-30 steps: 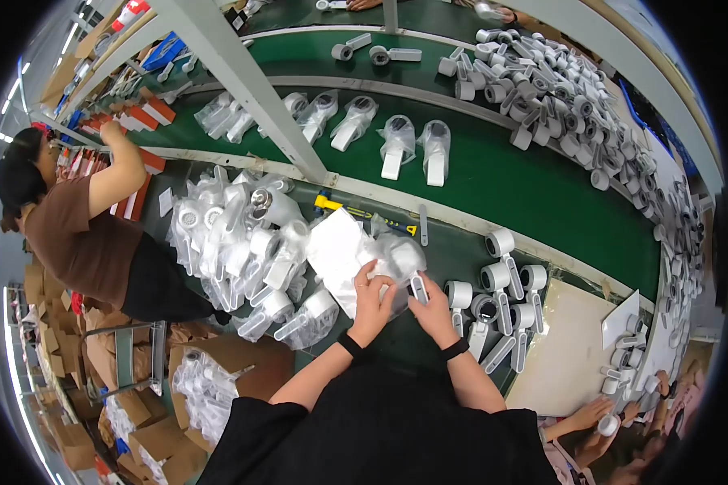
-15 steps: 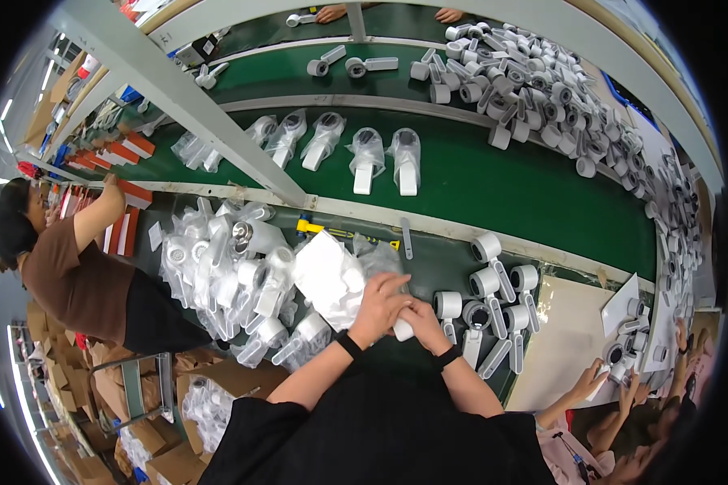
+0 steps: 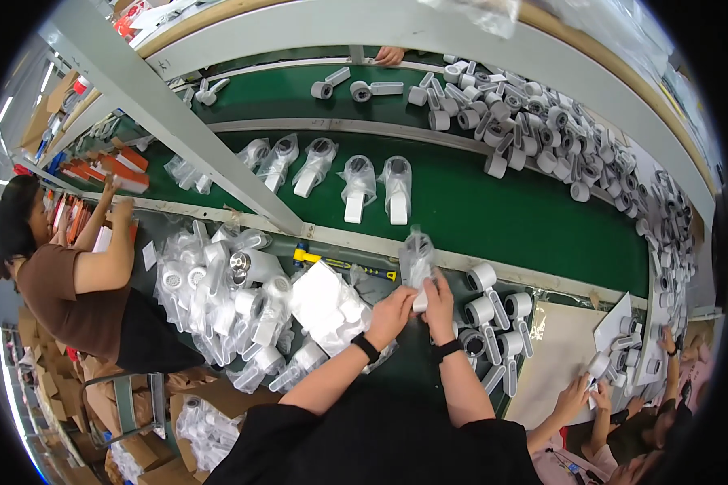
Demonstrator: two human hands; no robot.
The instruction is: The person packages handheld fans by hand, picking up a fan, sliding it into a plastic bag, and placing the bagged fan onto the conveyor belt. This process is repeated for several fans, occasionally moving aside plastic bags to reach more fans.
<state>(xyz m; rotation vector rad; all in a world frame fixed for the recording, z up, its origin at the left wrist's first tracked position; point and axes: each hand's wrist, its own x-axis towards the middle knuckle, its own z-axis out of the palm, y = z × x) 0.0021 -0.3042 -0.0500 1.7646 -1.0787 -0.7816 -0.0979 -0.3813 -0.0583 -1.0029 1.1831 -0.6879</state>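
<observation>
A white handheld unit (image 3: pixel 417 260) with a round head and a straight handle stands head-away in a clear plastic bag, just short of the belt's near rail. Around the lower end of its handle are both my hands. My left hand (image 3: pixel 391 317) closes on the handle from the left, fingers bent. From the other side my right hand (image 3: pixel 438 305) grips it, fingers pointing away. A stack of white plastic bags (image 3: pixel 323 307) lies left of my left hand. Unbagged white units (image 3: pixel 481 310) lie in a group beside my right hand.
A heap of bagged units (image 3: pixel 218 291) fills the bench at left, with a yellow-and-black hammer (image 3: pixel 344 263) near the rail. Bagged units (image 3: pixel 356 187) rest in a row on the green belt (image 3: pixel 493 218). A grey post (image 3: pixel 194 137) slants across. Co-workers sit left and right.
The unit came up and away from near my body toward the rail and now shows bagged. Both hands moved forward with it; the right fingers now reach along the handle.
</observation>
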